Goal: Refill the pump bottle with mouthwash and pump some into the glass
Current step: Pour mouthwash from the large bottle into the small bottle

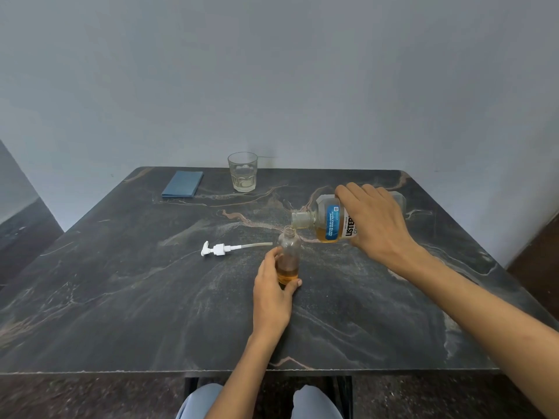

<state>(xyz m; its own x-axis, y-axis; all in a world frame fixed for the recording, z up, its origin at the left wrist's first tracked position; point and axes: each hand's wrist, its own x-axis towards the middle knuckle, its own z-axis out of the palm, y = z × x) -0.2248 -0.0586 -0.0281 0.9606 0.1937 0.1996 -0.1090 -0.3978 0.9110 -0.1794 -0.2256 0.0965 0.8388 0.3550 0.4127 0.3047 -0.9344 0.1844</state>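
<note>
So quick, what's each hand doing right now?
Left hand: grips the small pump bottle upright on the table.
Right hand: holds the tilted mouthwash bottle.

My table (127,297) looks like dark, veined, matt stone; both bottles, the small one (289,252) and the mouthwash bottle (328,222), are clear smooth plastic; the tumbler (242,171) is glass.

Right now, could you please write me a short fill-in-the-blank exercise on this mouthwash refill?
1. The left hand steadies the small clear bottle, which stands ____ on the table.
2. The right hand tilts the ____ bottle over its neck.
3. The white pump lies ____ the small bottle.

Missing words: upright; mouthwash; left of
</note>
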